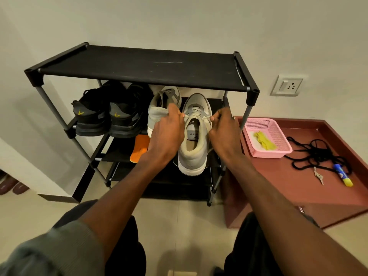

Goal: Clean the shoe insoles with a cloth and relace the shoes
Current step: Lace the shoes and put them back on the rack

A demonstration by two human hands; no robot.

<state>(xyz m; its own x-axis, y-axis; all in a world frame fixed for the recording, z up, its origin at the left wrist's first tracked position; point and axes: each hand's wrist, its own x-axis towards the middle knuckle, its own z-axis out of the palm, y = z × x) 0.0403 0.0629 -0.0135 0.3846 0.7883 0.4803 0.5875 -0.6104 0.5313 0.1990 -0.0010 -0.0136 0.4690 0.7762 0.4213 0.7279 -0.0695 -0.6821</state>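
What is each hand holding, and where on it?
Left hand and right hand each pinch one end of the white lace of the grey shoe, pulling it sideways.

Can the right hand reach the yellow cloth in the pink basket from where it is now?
Probably yes. The yellow cloth lies uncovered in the open pink basket, just right of the right hand. But that hand pinches the lace of the grey shoe, so it must release it first.

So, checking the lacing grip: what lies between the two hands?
In the head view, the grey shoe sits between the left hand and right hand; its white lace runs taut from one hand's pinch to the other's.
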